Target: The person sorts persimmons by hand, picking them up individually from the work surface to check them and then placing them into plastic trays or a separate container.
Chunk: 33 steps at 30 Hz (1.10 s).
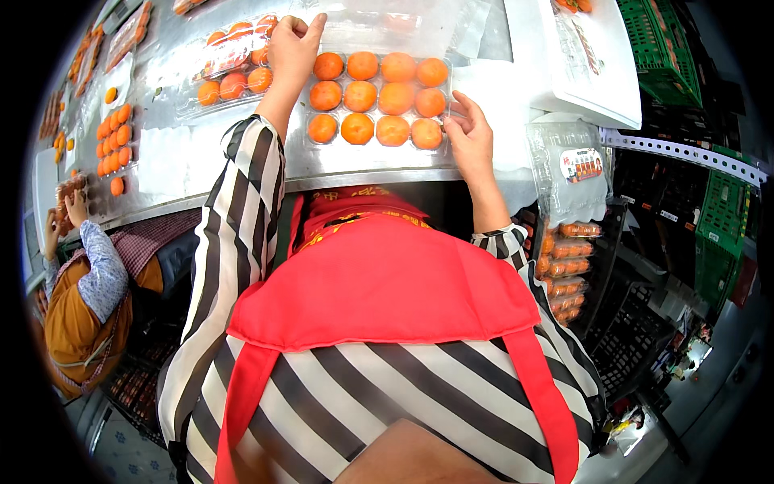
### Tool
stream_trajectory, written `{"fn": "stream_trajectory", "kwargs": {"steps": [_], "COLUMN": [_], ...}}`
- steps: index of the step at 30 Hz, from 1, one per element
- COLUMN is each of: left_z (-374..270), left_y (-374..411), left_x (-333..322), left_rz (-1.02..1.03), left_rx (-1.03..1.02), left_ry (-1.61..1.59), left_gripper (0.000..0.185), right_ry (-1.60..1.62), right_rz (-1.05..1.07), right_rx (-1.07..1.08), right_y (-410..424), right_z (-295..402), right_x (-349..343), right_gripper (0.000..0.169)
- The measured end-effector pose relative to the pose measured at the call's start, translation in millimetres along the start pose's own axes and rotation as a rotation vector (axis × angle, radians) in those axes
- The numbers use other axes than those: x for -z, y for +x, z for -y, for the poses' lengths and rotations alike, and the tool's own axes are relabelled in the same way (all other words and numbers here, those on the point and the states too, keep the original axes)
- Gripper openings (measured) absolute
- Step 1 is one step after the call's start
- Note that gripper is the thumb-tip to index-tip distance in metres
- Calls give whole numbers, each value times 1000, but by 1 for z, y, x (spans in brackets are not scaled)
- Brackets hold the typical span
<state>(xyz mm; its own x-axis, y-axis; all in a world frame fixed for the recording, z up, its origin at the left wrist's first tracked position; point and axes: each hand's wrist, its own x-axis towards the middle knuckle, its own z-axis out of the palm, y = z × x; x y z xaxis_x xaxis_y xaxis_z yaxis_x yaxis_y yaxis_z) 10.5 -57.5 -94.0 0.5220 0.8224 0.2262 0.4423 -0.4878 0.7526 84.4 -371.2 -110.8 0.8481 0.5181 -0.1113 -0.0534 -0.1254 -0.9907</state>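
A clear plastic clamshell tray (377, 148) lies before me on the metal table, its cups filled with rows of round orange fruits (360, 95). Its transparent lid (375, 27) stands raised at the far side. My left hand (295, 51) is by the lid's near-left corner, thumb extended and fingers curled; glare hides whether it grips the plastic. At the tray's right edge, the thumb and fingers of my right hand (470, 130) pinch the rim. Left of my left forearm, another clear pack (187, 109) holds more of the fruits, partly behind my hand.
A white bin (595, 100) and hanging clear plastic trays (565, 193) flank the right side, above stacked fruit packs (568, 266). Green crates (719, 212) stand farther right. At left, a co-worker (91, 290) handles a pack near loose fruits (113, 139). The metal table edge (375, 177) runs before me.
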Motion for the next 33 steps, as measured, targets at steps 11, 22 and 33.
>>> {"fn": "stream_trajectory", "kwargs": {"steps": [11,22,33], "left_z": [28,69,49], "left_y": [-10,0,1], "left_x": [-3,-25,-16], "left_rz": [88,138,150], "left_rx": [58,-80,80], "left_ry": [-3,443,380], "left_gripper": [53,33,53], "right_ry": [50,25,63], "right_rz": [12,-19,-55], "right_rx": [-33,35,33], "right_y": [4,1,0], "right_z": [-9,-5,-11], "right_x": [4,-3,-3], "right_gripper": [39,31,29]}}
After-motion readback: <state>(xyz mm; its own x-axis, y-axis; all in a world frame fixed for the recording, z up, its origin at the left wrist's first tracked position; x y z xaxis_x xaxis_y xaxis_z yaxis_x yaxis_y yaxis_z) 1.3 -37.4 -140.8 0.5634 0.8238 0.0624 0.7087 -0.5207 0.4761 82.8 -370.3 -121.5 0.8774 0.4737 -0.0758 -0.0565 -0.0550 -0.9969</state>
